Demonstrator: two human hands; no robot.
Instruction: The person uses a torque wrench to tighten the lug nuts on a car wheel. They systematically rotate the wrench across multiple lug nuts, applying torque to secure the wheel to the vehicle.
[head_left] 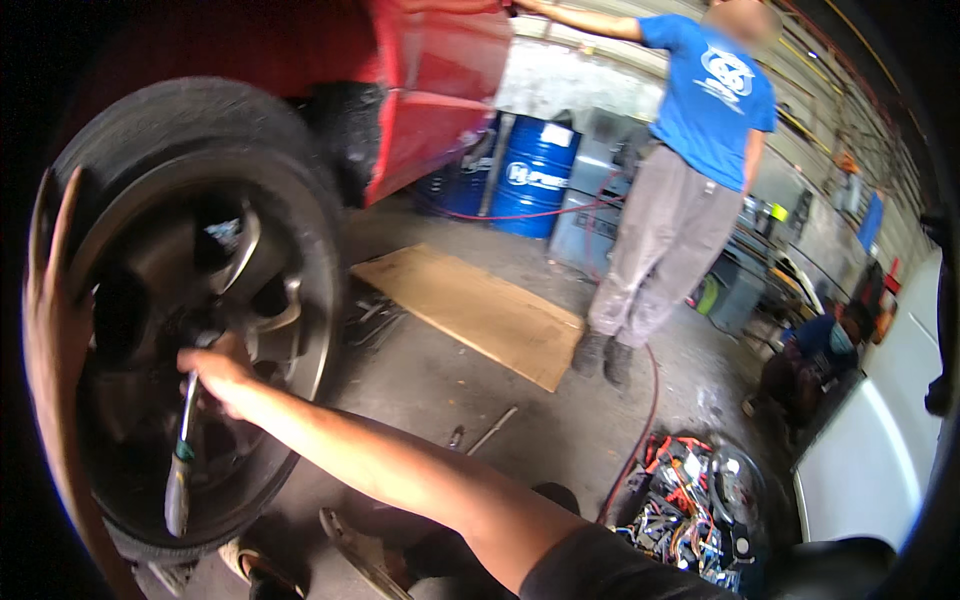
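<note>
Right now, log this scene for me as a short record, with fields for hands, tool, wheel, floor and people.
Left hand: fingers extended at the tyre's left edge; contact unclear
Right hand: gripping the upper end of the tool near the wheel's middle
Tool: long-handled, handle pointing down
Wheel: dark tyre, spoked rim, beside red car bodywork
Floor: flat cardboard; pile of tools
People: one standing in a blue shirt; another low at right

We see a short black sleeve (610,568) on our right arm, its hem loose; below it the forearm (400,460) is bare, as are our right hand (226,374) and long-fingered left hand (55,305).
</note>
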